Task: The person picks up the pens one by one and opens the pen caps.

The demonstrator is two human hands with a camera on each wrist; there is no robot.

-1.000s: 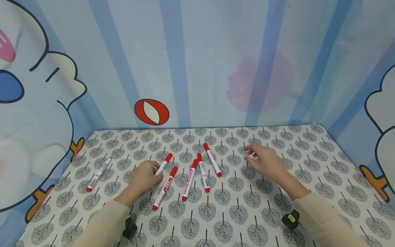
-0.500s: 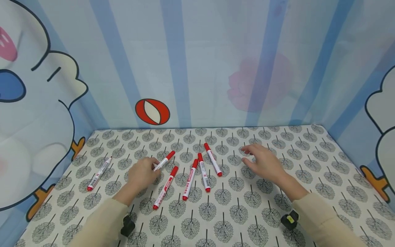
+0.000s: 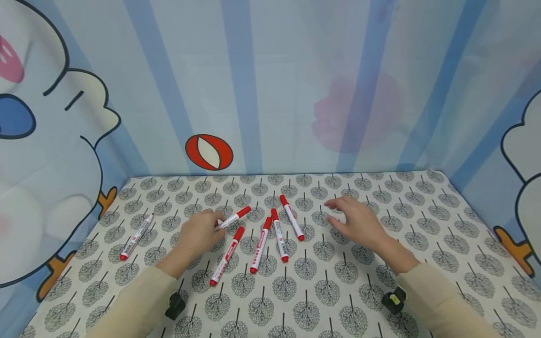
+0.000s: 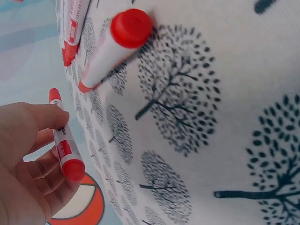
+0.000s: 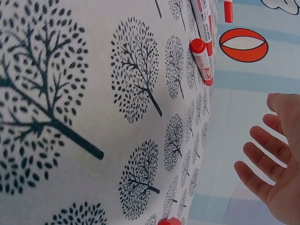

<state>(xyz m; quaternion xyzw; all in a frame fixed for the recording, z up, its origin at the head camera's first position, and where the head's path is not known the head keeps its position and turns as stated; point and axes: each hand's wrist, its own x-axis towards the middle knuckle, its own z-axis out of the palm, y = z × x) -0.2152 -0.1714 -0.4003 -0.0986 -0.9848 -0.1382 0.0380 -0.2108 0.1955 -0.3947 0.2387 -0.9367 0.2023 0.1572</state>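
From my remote seat I watch the left hand pinch a red-capped marker just left of the frame's centre, cap toward the upper right. The right hand (fingers relaxed, free) hovers right of centre; four other markers lie between the hands.

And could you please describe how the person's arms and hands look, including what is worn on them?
The left hand and right hand are bare, without gloves, and I see no rings. The left sleeve and right sleeve are plain beige and stop short of the hands. A small black device shows near each sleeve's end; the right one has a yellow-green patch.
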